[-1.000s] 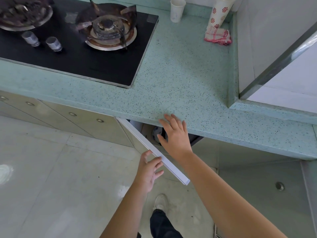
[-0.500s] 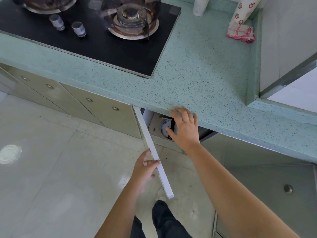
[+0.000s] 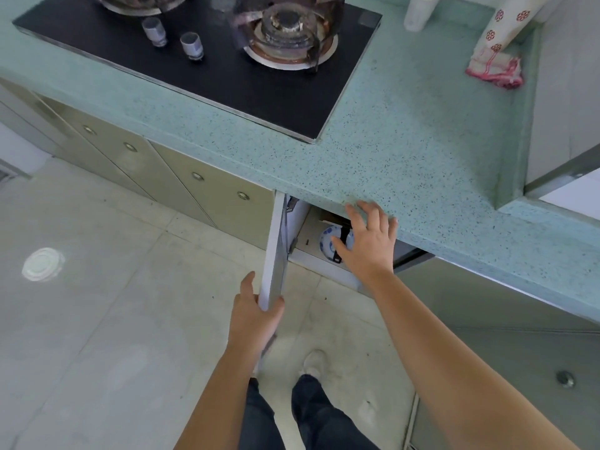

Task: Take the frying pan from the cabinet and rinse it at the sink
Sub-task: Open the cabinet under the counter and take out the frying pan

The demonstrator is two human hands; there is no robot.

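Left hand [image 3: 256, 316] grips the near edge of the open cabinet door [image 3: 274, 248]. Right hand [image 3: 370, 245], fingers spread and empty, hovers at the opening. It is the nearer one. What looks like the frying pan handle [image 3: 345, 234] lies just beyond it, running near-to-far over a patterned dish [image 3: 325, 243]. The pan's body is hidden.

Open cabinet [image 3: 311, 230] ahead of right hand [image 3: 367, 245]
Its door [image 3: 275, 248] stands left; countertop [image 3: 389, 151] overhangs above; patterned dish [image 3: 326, 243] sits beyond the thumb.

Speckled green stone countertop [image 3: 406, 141] before me
Black glass gas hob [image 3: 227, 79] far left; white cup [image 3: 417, 13], red-checked cloth [image 3: 495, 69] far right.
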